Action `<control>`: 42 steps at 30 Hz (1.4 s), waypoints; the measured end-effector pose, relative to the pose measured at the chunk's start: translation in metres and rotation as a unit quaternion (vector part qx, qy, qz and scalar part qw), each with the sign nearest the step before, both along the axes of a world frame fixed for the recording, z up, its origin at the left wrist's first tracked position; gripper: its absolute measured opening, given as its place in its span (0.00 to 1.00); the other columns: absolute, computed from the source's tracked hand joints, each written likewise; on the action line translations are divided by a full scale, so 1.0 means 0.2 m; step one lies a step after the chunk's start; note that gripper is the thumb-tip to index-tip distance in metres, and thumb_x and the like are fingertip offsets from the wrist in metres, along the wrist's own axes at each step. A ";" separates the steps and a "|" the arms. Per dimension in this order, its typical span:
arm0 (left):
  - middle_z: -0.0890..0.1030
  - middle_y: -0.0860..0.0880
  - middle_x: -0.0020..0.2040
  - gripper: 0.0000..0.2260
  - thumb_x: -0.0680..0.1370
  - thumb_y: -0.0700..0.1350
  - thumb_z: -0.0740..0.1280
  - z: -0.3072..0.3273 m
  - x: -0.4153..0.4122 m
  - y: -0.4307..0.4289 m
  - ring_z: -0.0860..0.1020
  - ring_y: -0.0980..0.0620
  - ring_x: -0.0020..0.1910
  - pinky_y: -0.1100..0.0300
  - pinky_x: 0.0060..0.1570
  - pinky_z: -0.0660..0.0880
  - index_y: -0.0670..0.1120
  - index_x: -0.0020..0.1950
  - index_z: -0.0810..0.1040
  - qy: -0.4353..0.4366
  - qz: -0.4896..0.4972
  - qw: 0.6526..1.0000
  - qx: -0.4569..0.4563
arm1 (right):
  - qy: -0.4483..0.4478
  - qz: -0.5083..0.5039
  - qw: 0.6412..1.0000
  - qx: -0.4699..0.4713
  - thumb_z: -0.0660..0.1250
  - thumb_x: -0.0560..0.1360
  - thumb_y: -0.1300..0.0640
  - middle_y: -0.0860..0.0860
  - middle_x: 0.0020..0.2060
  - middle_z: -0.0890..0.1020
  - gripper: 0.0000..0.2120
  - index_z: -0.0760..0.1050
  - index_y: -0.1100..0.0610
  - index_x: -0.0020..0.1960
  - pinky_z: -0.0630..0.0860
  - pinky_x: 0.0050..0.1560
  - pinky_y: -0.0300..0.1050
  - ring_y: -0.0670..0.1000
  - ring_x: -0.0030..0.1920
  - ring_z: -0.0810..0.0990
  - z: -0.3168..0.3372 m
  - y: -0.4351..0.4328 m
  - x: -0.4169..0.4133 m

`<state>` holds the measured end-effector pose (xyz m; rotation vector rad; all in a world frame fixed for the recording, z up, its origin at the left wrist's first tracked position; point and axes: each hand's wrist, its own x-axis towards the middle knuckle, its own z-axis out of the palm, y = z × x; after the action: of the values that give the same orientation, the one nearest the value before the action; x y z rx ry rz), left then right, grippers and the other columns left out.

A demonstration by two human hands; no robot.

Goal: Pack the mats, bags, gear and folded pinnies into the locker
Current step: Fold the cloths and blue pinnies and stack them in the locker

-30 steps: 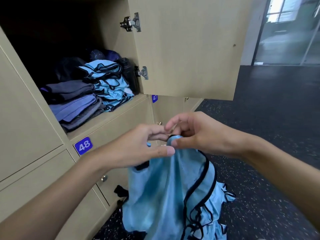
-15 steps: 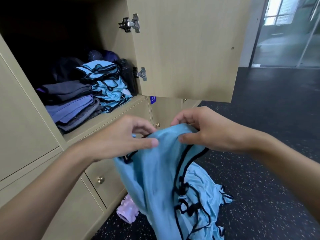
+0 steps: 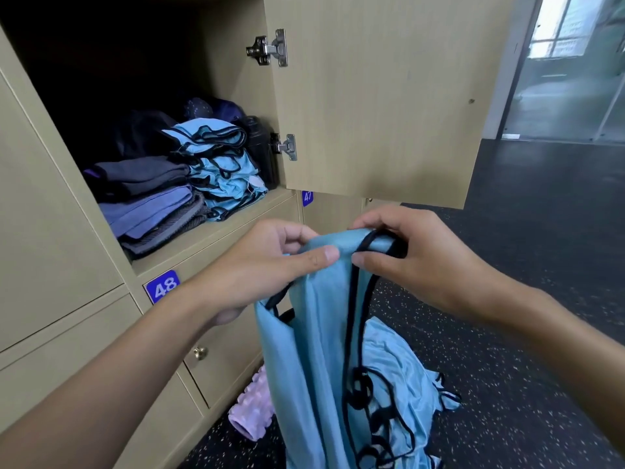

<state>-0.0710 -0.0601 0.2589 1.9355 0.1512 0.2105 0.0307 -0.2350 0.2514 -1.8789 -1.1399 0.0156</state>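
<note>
Labels: blue plate "48" (image 3: 161, 286) on the frame below the open locker (image 3: 216, 238); blue plate "47" (image 3: 307, 197) farther right, under the edge of the open door (image 3: 372, 96).

Held item: one light-blue pinny (image 3: 318, 333) with black trim, in front of the locker and below its opening. Long axis vertical, top edge up at the hands, body hanging toward the floor (image 3: 524, 333), lower end out of view.

Hands: left hand (image 3: 270, 265) and right hand (image 3: 416, 262) each pinch the pinny's top edge, thumbs toward the camera, thumb tips just beside each other, not touching.

Inside the locker: one stack of folded pinnies (image 3: 220, 167), same blue and black, to the right of one stack of folded grey and purple mats (image 3: 152, 204). Dark items behind, too dim to tell.

On the floor: one lilac ridged roller (image 3: 252, 411) against the locker base; one loose heap of blue pinnies (image 3: 399, 367), number unclear.

Door carries two metal hinges (image 3: 269, 49). One brass knob (image 3: 200, 352) on a lower door.
</note>
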 end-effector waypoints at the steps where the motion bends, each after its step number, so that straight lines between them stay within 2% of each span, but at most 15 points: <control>1: 0.82 0.52 0.32 0.09 0.79 0.44 0.68 0.00 0.00 -0.01 0.74 0.61 0.25 0.71 0.27 0.68 0.38 0.50 0.81 0.003 -0.005 1.000 -0.016 | 0.001 0.000 1.000 0.002 0.74 0.73 0.61 0.44 0.45 0.83 0.12 0.78 0.46 0.50 0.75 0.47 0.35 0.42 0.44 0.80 0.01 0.00 0.00; 5: 0.79 0.53 0.27 0.09 0.80 0.40 0.65 0.02 0.00 -0.04 0.72 0.63 0.21 0.74 0.23 0.66 0.34 0.52 0.80 -0.013 0.001 0.997 -0.078 | 0.018 -0.001 1.000 0.010 0.75 0.72 0.62 0.44 0.44 0.81 0.16 0.76 0.44 0.52 0.76 0.44 0.33 0.43 0.41 0.80 0.01 0.00 -0.01; 9: 0.77 0.55 0.25 0.04 0.79 0.38 0.67 0.01 0.01 -0.05 0.71 0.63 0.20 0.73 0.23 0.67 0.37 0.50 0.78 -0.054 0.047 0.991 -0.114 | 0.136 0.010 0.986 0.098 0.73 0.73 0.58 0.49 0.49 0.83 0.17 0.72 0.48 0.58 0.81 0.45 0.41 0.48 0.42 0.85 0.02 0.00 -0.02; 12: 0.78 0.54 0.28 0.02 0.79 0.37 0.68 0.00 0.01 -0.06 0.71 0.62 0.21 0.72 0.23 0.66 0.39 0.51 0.77 -0.075 0.062 0.987 -0.127 | 0.145 -0.032 0.980 0.130 0.71 0.76 0.59 0.55 0.39 0.85 0.12 0.73 0.53 0.57 0.72 0.34 0.33 0.44 0.33 0.79 0.01 0.00 -0.02; 15: 0.76 0.55 0.26 0.07 0.80 0.39 0.67 0.00 0.01 -0.08 0.69 0.62 0.19 0.71 0.21 0.65 0.39 0.56 0.75 -0.072 0.068 0.983 -0.152 | 0.145 -0.042 0.977 0.147 0.68 0.77 0.64 0.60 0.39 0.83 0.08 0.75 0.53 0.52 0.67 0.31 0.34 0.46 0.32 0.72 0.00 0.02 -0.01; 19: 0.73 0.55 0.21 0.13 0.83 0.43 0.62 0.00 0.00 -0.09 0.63 0.62 0.17 0.69 0.19 0.61 0.37 0.62 0.78 -0.016 0.034 0.987 -0.158 | 0.154 -0.034 0.975 0.157 0.63 0.77 0.69 0.58 0.36 0.80 0.12 0.76 0.52 0.47 0.64 0.31 0.37 0.48 0.34 0.69 0.00 0.03 -0.02; 23: 0.72 0.55 0.22 0.11 0.82 0.41 0.63 -0.01 0.01 -0.07 0.62 0.60 0.18 0.69 0.19 0.61 0.35 0.58 0.79 -0.033 0.050 0.980 -0.188 | 0.167 -0.030 0.971 0.169 0.63 0.79 0.65 0.55 0.36 0.81 0.08 0.76 0.55 0.45 0.69 0.40 0.46 0.52 0.36 0.72 0.00 0.04 -0.03; 27: 0.72 0.54 0.24 0.08 0.81 0.41 0.65 -0.01 0.01 -0.06 0.61 0.59 0.19 0.67 0.19 0.61 0.36 0.54 0.77 -0.095 0.088 0.968 -0.215 | 0.180 -0.043 0.969 0.166 0.62 0.79 0.66 0.57 0.36 0.79 0.07 0.74 0.58 0.44 0.67 0.40 0.53 0.54 0.36 0.70 0.00 0.04 -0.02; 31: 0.75 0.54 0.25 0.06 0.82 0.41 0.64 0.01 0.01 -0.07 0.67 0.59 0.18 0.68 0.20 0.63 0.41 0.46 0.75 -0.145 0.130 0.961 -0.198 | 0.202 -0.045 0.960 0.188 0.59 0.78 0.70 0.49 0.32 0.79 0.10 0.73 0.59 0.42 0.72 0.39 0.39 0.46 0.33 0.75 0.02 0.04 -0.02; 34: 0.76 0.54 0.25 0.07 0.82 0.40 0.64 0.01 0.01 -0.07 0.68 0.60 0.17 0.70 0.20 0.64 0.42 0.44 0.72 -0.164 0.134 0.959 -0.187 | 0.250 0.008 0.947 0.200 0.63 0.78 0.65 0.48 0.35 0.79 0.04 0.74 0.57 0.48 0.77 0.44 0.42 0.47 0.38 0.77 0.02 0.03 -0.03; 35: 0.77 0.53 0.25 0.07 0.82 0.39 0.64 0.01 0.01 -0.08 0.68 0.60 0.17 0.70 0.19 0.63 0.42 0.43 0.72 -0.166 0.129 0.961 -0.181 | 0.251 0.028 0.950 0.184 0.66 0.77 0.60 0.46 0.36 0.79 0.04 0.74 0.55 0.51 0.77 0.45 0.42 0.46 0.39 0.77 0.01 0.02 -0.03; 37: 0.77 0.52 0.26 0.07 0.81 0.39 0.65 0.01 0.01 -0.09 0.68 0.60 0.17 0.70 0.19 0.63 0.42 0.43 0.72 -0.168 0.118 0.965 -0.165 | 0.217 0.029 0.966 0.135 0.71 0.76 0.53 0.42 0.41 0.82 0.11 0.75 0.51 0.56 0.76 0.45 0.37 0.42 0.41 0.79 0.00 0.02 -0.03; 38: 0.77 0.52 0.25 0.06 0.81 0.39 0.65 0.00 0.01 -0.09 0.68 0.60 0.17 0.70 0.20 0.63 0.42 0.43 0.73 -0.169 0.114 0.966 -0.160 | 0.184 0.011 0.975 0.121 0.72 0.75 0.53 0.42 0.43 0.83 0.11 0.76 0.50 0.55 0.75 0.43 0.35 0.41 0.40 0.79 -0.01 0.03 -0.03; 40: 0.78 0.52 0.25 0.06 0.80 0.39 0.66 -0.01 0.02 -0.08 0.68 0.60 0.17 0.69 0.20 0.64 0.41 0.44 0.73 -0.173 0.112 0.968 -0.142 | 0.105 -0.029 0.988 0.111 0.70 0.77 0.58 0.46 0.38 0.82 0.02 0.79 0.54 0.49 0.72 0.35 0.34 0.41 0.32 0.75 -0.01 0.04 -0.03; 42: 0.78 0.52 0.26 0.04 0.79 0.40 0.68 0.00 0.01 -0.06 0.66 0.59 0.18 0.67 0.22 0.62 0.43 0.46 0.74 -0.167 0.106 0.975 -0.103 | 0.071 -0.061 0.989 0.112 0.66 0.78 0.61 0.51 0.34 0.81 0.06 0.80 0.56 0.45 0.71 0.31 0.39 0.43 0.31 0.73 -0.01 0.04 -0.02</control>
<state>-0.0680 -0.0723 0.2580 1.6501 0.1487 0.6328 0.0260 -0.2270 0.2488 -1.7161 -0.8893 -0.0440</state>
